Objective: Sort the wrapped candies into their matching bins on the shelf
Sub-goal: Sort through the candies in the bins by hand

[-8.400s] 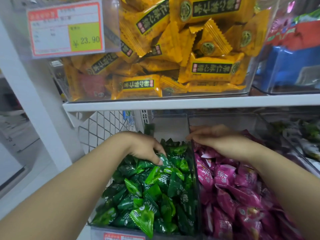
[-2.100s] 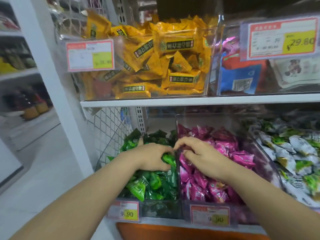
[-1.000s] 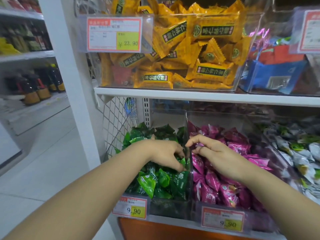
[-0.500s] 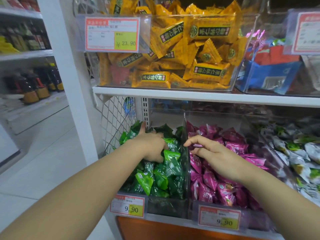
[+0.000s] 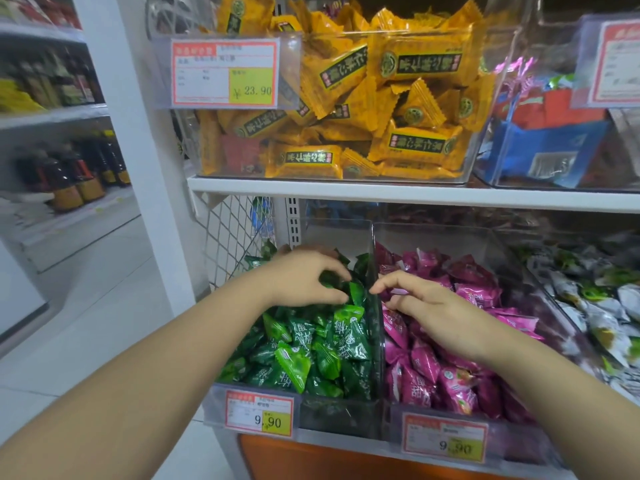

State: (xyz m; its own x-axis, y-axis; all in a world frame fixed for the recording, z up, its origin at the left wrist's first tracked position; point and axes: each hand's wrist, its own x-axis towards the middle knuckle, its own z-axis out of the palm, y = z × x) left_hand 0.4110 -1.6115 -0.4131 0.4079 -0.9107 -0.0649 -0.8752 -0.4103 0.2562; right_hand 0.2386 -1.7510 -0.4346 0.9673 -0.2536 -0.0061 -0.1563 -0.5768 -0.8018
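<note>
1 green candy [image 5: 331, 279] gripped by left hand [image 5: 300, 282], 1 pink candy [image 5: 398, 291] pinched by right hand [image 5: 429, 306].

I stand in a shop, a grocery aisle by the look of it; printed price tags [image 5: 224, 73] reading 23.90 and 9.90 are clipped to clear bins [image 5: 339, 415] on a white shelf [image 5: 381, 195]; the bins hold loose wrapped sweets in bulk, yellow packets [image 5: 415, 64] above, green candies [image 5: 304, 348] and pink candies [image 5: 450, 382] below; dark bottles [image 5: 65, 183] line the neighbouring shelving; the floor [image 5: 97, 306] is pale tile.
</note>
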